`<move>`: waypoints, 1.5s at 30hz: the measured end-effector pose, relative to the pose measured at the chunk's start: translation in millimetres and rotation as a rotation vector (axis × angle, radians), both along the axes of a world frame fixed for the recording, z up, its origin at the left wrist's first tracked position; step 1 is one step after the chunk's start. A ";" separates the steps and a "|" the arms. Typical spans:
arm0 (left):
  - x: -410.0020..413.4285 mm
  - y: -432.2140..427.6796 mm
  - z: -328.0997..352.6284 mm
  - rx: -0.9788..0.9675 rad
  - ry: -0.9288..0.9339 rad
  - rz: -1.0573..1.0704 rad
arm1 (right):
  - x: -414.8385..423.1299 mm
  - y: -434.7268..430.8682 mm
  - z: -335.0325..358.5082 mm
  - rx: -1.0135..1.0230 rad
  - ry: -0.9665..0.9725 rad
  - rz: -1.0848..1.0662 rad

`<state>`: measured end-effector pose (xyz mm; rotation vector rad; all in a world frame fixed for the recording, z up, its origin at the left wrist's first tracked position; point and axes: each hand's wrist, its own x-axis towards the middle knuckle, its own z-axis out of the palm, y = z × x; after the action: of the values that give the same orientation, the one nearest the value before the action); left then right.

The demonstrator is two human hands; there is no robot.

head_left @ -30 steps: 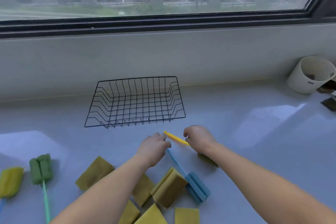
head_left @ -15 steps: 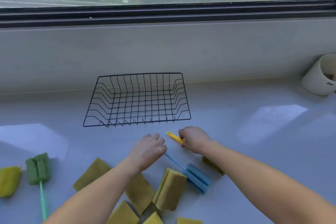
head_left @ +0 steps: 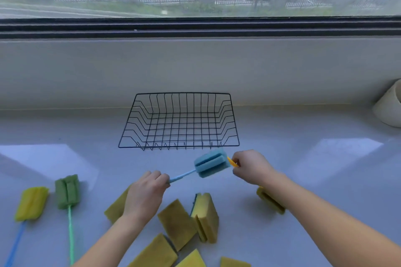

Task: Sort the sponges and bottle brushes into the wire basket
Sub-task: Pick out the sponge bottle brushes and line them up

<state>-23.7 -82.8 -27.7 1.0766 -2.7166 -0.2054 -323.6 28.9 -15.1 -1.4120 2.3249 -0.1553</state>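
Progress at this moment: the basket (head_left: 226,119) stands empty at the back of the desk (head_left: 303,180), so I judge the sort barely begun, with nothing yet delivered. My left hand (head_left: 145,193) grips the handle of the blue brush (head_left: 211,162), whose head is raised off the desk just before the basket's near rim. My right hand (head_left: 251,167) is clenched round the handle of the yellow brush (head_left: 269,200). Its head hangs beneath my forearm, and I cannot tell whether it touches the desk. Left to move, lying on the desk: the green brush (head_left: 66,191) and the far-left brush (head_left: 32,202) beside it, and six sponges (head_left: 176,222) heaped nearest me. The two held brushes should need only a short carry over the rim.
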 end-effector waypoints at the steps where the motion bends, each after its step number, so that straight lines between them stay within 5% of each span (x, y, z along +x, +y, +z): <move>1: 2.7 2.5 -0.5 0.052 0.041 0.046 | 2.7 3.1 6.5 -0.027 0.000 -0.013; 7: 15.9 12.6 1.1 0.372 0.236 0.230 | 24.9 33.2 55.1 -0.139 0.003 -0.144; 18: 51.5 27.5 10.1 0.518 0.450 0.402 | 103.3 81.4 107.5 -0.506 -0.998 -0.364; 26: 119.4 32.6 9.0 0.579 0.552 0.596 | 183.3 25.6 69.5 -0.501 -0.818 -0.251; 32: 194.7 35.6 -3.8 0.540 0.574 0.776 | 255.4 -32.0 44.8 -0.431 -0.916 -0.190; 45: 338.5 -10.3 0.5 0.367 0.385 1.035 | 372.9 -76.0 -21.0 -0.318 -0.845 -0.287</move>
<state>314.7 -93.0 -27.2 2.0996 -1.5445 -0.6416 49.3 -47.1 -36.1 -0.8566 1.7896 -1.0247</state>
